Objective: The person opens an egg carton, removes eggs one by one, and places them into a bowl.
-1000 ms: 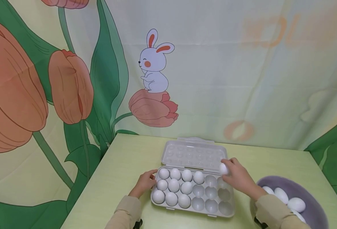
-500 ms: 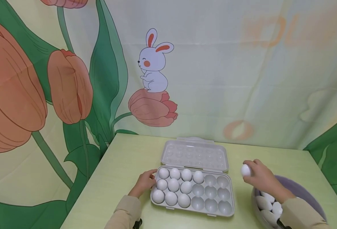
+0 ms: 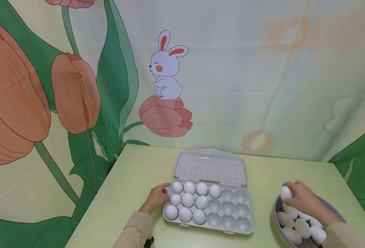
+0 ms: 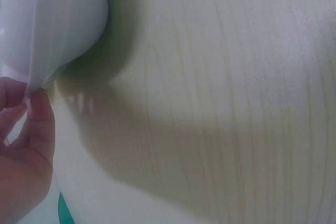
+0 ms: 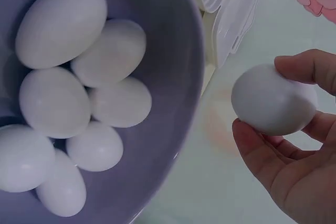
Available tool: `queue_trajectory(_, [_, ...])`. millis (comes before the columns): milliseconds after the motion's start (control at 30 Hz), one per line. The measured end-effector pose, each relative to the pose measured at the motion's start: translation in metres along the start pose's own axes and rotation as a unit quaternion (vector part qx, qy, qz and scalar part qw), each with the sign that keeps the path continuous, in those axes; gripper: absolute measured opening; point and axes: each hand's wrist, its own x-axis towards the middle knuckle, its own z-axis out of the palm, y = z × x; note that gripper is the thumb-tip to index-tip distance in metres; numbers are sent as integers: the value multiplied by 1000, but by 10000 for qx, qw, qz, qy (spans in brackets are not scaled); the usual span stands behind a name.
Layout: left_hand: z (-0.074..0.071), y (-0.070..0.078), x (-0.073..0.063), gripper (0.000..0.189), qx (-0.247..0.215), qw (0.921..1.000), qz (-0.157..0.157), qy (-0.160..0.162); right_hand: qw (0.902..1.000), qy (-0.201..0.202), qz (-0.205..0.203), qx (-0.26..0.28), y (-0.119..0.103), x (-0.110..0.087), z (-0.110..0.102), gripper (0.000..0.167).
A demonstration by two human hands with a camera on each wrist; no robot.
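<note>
My right hand (image 3: 304, 199) holds a white egg (image 3: 285, 193) between thumb and fingertips, over the far left rim of a purple bowl (image 3: 276, 220). In the right wrist view the pinched egg (image 5: 273, 99) is apart from the bowl's rim. Several more eggs (image 5: 55, 102) lie piled inside that bowl. At the table's middle sits an egg box (image 3: 207, 230) with its lid (image 3: 211, 167) folded back; eggs (image 3: 188, 200) fill its left cups, and the right cups are bare. My left hand (image 3: 155, 198) pinches the box's left rim, as the left wrist view confirms with the fingers (image 4: 41, 114).
The pale yellow-green table (image 3: 132, 165) carries the box and the bowl. Behind it hangs a cloth backdrop (image 3: 232, 86) printed with tulips and a rabbit. The bowl stands to the right of the box, with a strip of table between them.
My right hand has moved right with the egg, from above the box's back right corner to over the bowl. The left hand and the box have stayed put.
</note>
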Motion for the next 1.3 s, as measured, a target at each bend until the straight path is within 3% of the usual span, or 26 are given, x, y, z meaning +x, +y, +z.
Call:
queue_trajectory(167, [0,-1,1,51,15,10000,1,-6,9992,-369,105,64,13,-7,-2,50])
queue_trajectory(367, [0,-1,1,51,-5,10000,-70,-15,9991,-419,57,-25,24,-16,2,51])
queue_trajectory(600, [-1,-1,0,51,-9,10000,-32,-24,9948,-789,577,287,28,-25,9,43])
queue_trajectory(1000, [-1,-1,0,52,18,10000,-14,-14,9954,-682,667,67,43,-41,23,40])
queue_trajectory(1300, [-1,-1,0,52,18,10000,0,-8,9911,-869,1003,15,45,-50,30,38])
